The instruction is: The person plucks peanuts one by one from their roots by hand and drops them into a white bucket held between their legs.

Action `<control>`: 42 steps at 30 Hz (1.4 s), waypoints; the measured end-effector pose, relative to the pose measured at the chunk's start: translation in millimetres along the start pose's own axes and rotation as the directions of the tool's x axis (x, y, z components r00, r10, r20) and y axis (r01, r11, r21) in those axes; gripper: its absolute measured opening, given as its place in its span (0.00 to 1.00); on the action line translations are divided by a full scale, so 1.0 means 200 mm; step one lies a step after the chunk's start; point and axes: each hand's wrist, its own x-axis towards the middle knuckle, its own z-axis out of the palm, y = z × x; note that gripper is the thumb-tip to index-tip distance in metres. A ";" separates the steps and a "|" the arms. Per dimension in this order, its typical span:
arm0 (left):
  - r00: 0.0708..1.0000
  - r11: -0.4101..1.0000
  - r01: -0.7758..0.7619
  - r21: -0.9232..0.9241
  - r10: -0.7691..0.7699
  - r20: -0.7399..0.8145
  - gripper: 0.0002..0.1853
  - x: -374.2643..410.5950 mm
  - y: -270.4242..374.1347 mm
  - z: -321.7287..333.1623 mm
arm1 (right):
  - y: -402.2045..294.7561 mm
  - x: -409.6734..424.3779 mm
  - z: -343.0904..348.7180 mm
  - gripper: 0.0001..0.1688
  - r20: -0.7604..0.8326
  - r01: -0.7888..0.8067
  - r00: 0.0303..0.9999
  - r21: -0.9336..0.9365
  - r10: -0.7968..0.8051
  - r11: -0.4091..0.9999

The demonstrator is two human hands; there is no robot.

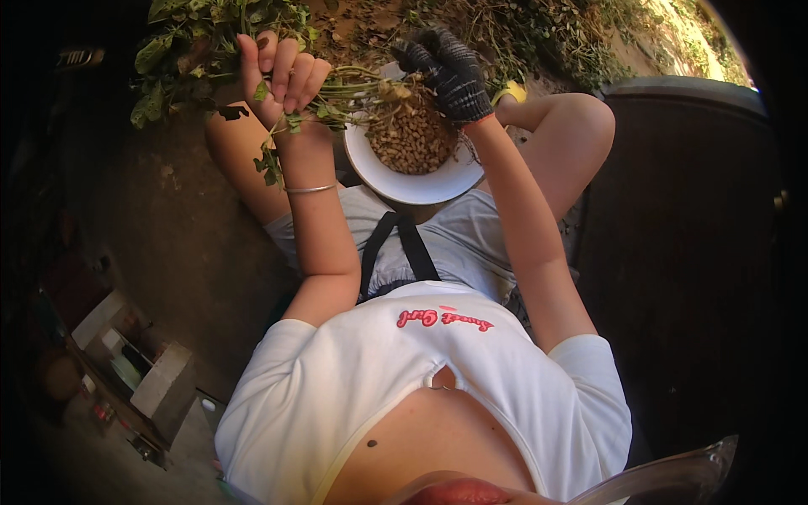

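Note:
My bare left hand is closed around the green stems of a peanut plant, its leaves hanging out to the left and below the wrist. The stems run right, over a white basin between my legs. Peanuts in their shells lie heaped in the basin. My right hand wears a dark knitted glove with an orange cuff edge. Its curled fingers are at the root end of the plant, above the basin's right side. What they grip there is hidden by the glove.
More leafy plants lie at the upper left, and a heap of pulled vines at the top right. A large dark container with a grey rim stands close on my right. Concrete blocks sit at the lower left.

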 end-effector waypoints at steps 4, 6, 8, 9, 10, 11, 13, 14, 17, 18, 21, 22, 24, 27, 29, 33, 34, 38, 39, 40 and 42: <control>1.000 0.993 0.004 -0.121 -0.002 0.016 0.21 0.00 0.04 0.01 | 0.15 0.04 -0.19 0.14 -0.147 -0.275 0.909 0.490 0.389 0.827; 0.997 0.989 -0.017 -0.147 0.006 -0.072 0.22 -0.02 0.08 -0.05 | 0.12 0.00 -0.23 0.17 0.026 -0.324 0.941 0.366 0.338 0.872; 0.991 0.973 -0.007 -0.231 -0.024 -0.133 0.21 -0.04 0.14 -0.09 | 0.12 -0.02 -0.24 0.21 0.263 -0.318 0.931 0.237 0.254 0.918; 0.987 0.967 -0.015 -0.254 -0.026 -0.159 0.21 -0.05 0.15 -0.11 | 0.14 -0.03 -0.21 0.20 0.256 -0.270 0.935 0.061 0.246 0.961; 0.983 0.961 -0.024 -0.276 -0.028 -0.184 0.21 -0.05 0.15 -0.13 | 0.15 -0.04 -0.23 0.19 0.241 -0.018 0.970 -0.044 0.028 0.999; 0.977 0.955 -0.033 -0.296 -0.031 -0.209 0.21 -0.05 0.16 -0.15 | 0.16 -0.05 -0.25 0.18 0.239 0.092 0.967 0.004 -0.090 0.996; 0.980 0.940 -0.012 -0.341 -0.056 -0.189 0.21 -0.05 0.14 -0.16 | 0.06 -0.09 -0.29 0.16 0.213 0.150 0.955 0.247 -0.205 0.957; 0.982 0.938 0.005 -0.348 -0.071 -0.178 0.21 -0.05 0.14 -0.18 | 0.00 -0.10 -0.31 0.16 0.192 0.109 0.959 0.435 -0.210 0.894; 0.978 0.938 -0.017 -0.346 -0.056 -0.201 0.21 -0.06 0.16 -0.15 | -0.10 -0.16 -0.32 0.17 0.256 0.029 0.950 0.501 -0.180 0.865; 0.975 0.935 -0.027 -0.355 -0.053 -0.214 0.21 -0.05 0.15 -0.13 | -0.13 -0.19 -0.33 0.18 0.290 0.006 0.946 0.433 -0.146 0.901; 0.939 0.919 -0.111 -0.379 -0.028 -0.343 0.20 -0.04 0.10 -0.10 | -0.16 -0.27 -0.33 0.20 0.351 -0.006 0.934 0.189 -0.062 0.982; 0.938 0.913 -0.109 -0.394 -0.036 -0.344 0.19 -0.03 0.10 -0.13 | -0.15 -0.29 -0.32 0.21 0.356 -0.006 0.933 0.140 -0.045 0.990; 0.909 0.921 -0.158 -0.357 -0.005 -0.416 0.16 -0.02 0.07 -0.12 | -0.16 -0.30 -0.28 0.23 0.376 -0.016 0.926 0.096 -0.022 0.995; 0.801 0.966 -0.234 -0.113 0.126 -0.586 0.14 0.02 0.05 -0.06 | -0.21 -0.27 -0.17 0.25 0.413 -0.072 0.911 0.153 0.002 0.986; 0.839 0.959 -0.187 0.212 0.268 -0.474 0.08 0.02 0.06 -0.14 | -0.22 -0.24 -0.12 0.27 0.450 -0.142 0.892 0.177 0.048 0.974; 0.883 0.928 -0.020 0.373 0.191 -0.428 0.15 0.06 0.05 -0.15 | -0.18 -0.17 -0.14 0.30 0.539 -0.381 0.823 0.295 0.176 0.876; 0.869 0.918 -0.026 0.396 0.217 -0.445 0.14 0.09 0.02 -0.14 | -0.15 -0.17 -0.15 0.29 0.546 -0.404 0.818 0.323 0.181 0.856; 0.867 0.901 0.069 0.429 0.159 -0.472 0.18 0.12 -0.03 -0.13 | 0.07 -0.22 -0.12 0.25 0.523 -0.529 0.831 0.641 0.189 0.556; 0.859 0.918 0.145 0.370 0.069 -0.507 0.19 0.11 -0.03 -0.10 | 0.14 -0.23 -0.11 0.24 0.511 -0.535 0.839 0.713 0.187 0.453; 0.855 0.908 0.151 0.390 0.078 -0.513 0.20 0.11 -0.04 -0.10 | 0.19 -0.25 -0.10 0.23 0.498 -0.531 0.846 0.764 0.189 0.366; 0.845 0.888 0.165 0.429 0.097 -0.525 0.21 0.11 -0.06 -0.09 | 0.27 -0.27 -0.08 0.21 0.481 -0.516 0.856 0.820 0.191 0.247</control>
